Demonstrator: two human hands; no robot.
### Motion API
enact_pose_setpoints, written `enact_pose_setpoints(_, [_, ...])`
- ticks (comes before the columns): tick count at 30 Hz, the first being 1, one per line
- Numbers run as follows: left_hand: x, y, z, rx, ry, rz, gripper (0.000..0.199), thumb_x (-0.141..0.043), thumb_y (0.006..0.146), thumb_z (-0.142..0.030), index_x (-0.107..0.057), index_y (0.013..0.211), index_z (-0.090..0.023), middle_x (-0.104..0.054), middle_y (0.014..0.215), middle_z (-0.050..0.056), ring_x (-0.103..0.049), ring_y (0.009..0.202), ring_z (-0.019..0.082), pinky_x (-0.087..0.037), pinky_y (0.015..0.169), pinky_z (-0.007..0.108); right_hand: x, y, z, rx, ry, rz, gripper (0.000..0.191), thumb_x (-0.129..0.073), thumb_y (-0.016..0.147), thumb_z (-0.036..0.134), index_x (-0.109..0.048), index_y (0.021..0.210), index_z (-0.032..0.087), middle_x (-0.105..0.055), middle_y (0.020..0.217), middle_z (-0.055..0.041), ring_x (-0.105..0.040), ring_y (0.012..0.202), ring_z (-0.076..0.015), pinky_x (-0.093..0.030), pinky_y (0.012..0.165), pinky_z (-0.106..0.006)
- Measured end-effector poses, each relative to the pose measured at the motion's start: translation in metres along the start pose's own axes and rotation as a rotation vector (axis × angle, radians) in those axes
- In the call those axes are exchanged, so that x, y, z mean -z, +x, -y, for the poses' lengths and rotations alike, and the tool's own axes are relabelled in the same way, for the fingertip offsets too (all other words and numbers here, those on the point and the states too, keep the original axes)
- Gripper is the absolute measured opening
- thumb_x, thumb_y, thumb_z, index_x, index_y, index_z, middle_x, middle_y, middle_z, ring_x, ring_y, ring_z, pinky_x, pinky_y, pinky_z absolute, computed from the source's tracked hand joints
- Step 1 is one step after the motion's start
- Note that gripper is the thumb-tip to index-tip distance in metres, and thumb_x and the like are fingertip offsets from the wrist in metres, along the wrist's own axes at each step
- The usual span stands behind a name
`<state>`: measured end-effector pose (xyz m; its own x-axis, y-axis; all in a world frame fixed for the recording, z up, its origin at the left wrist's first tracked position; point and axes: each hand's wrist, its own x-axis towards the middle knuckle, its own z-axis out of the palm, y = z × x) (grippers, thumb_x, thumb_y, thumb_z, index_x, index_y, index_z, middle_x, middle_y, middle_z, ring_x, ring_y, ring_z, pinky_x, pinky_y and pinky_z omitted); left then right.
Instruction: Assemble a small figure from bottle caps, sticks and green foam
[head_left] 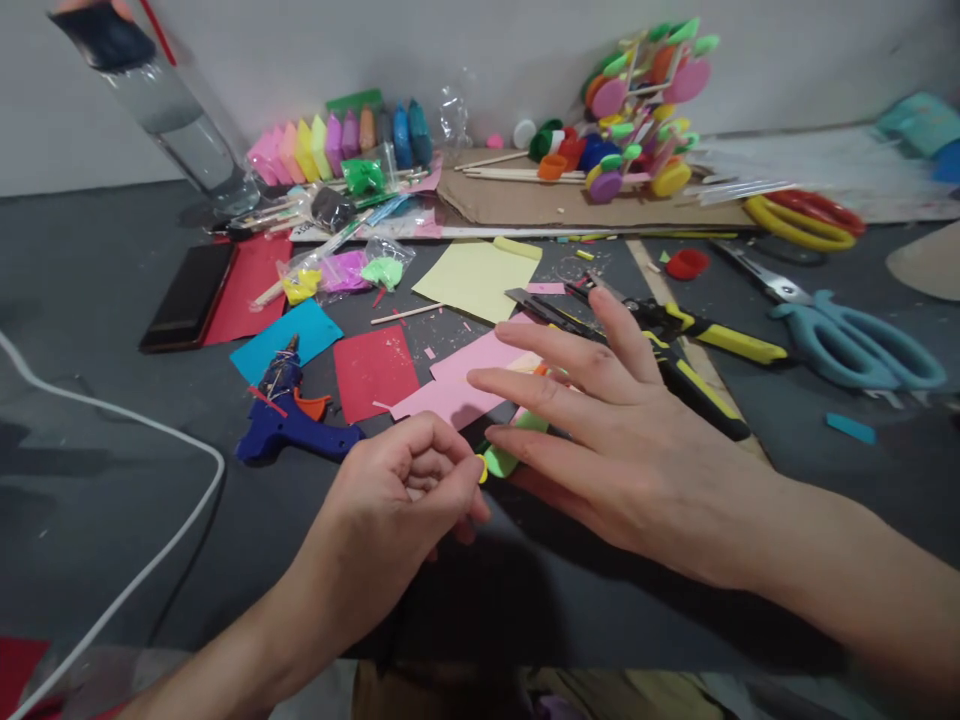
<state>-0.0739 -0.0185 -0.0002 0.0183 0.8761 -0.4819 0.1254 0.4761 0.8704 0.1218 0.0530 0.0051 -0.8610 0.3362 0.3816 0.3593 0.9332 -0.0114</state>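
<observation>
My left hand (405,490) is closed in a pinch near the front of the dark table. A small yellow piece (482,468) shows at its fingertips; most of it is covered. To the right, my right hand (622,430) hovers palm down with its fingers stretched and spread. Under those fingers is a light green piece (506,460), partly hidden, with a bit of orange beyond it. I cannot tell whether the right thumb touches it. Pink paper (480,370) lies just past both hands.
A blue glue gun (300,435) lies left, beside red paper (375,372) and blue paper (315,335). Cutters (697,385) and blue scissors (847,340) lie right. Colourful models (637,120) stand at the back on cardboard (487,195). A white cable (150,420) crosses the left side.
</observation>
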Motion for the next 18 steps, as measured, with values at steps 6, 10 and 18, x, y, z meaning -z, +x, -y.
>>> enact_pose_setpoints(6, [-0.007,-0.002,0.001,0.052,-0.060,0.005,0.014,-0.062,0.084,-0.027,-0.054,0.074,-0.020,-0.065,0.053,-0.007,-0.057,0.046,0.007,-0.040,0.039,0.012,-0.007,-0.016,0.031,-0.161,0.073,-0.207,0.007,-0.067,0.088,0.022,-0.065,0.094,0.020,-0.069,0.126,-0.0056,-0.049,0.135,-0.0271,-0.015,0.125,-0.058])
enact_pose_setpoints(10, [-0.007,-0.009,0.000,-0.011,-0.007,0.031,0.017,-0.061,0.085,-0.028,-0.055,0.072,-0.019,-0.059,0.049,-0.008,-0.051,0.042,0.004,-0.039,0.042,0.011,-0.017,-0.018,0.056,-0.273,0.042,-0.335,0.008,-0.070,0.084,0.014,-0.064,0.089,0.018,-0.071,0.121,-0.0065,-0.056,0.126,-0.0238,-0.021,0.124,-0.054])
enact_pose_setpoints(18, [-0.015,-0.016,0.008,-0.114,0.016,0.145,0.024,-0.056,0.090,-0.035,-0.055,0.074,-0.018,-0.056,0.053,-0.006,-0.050,0.044,0.004,-0.038,0.043,0.012,-0.013,-0.024,0.066,-0.297,0.004,-0.386,0.009,-0.064,0.085,0.010,-0.068,0.088,0.017,-0.075,0.110,-0.0057,-0.060,0.117,-0.0204,-0.031,0.120,-0.048])
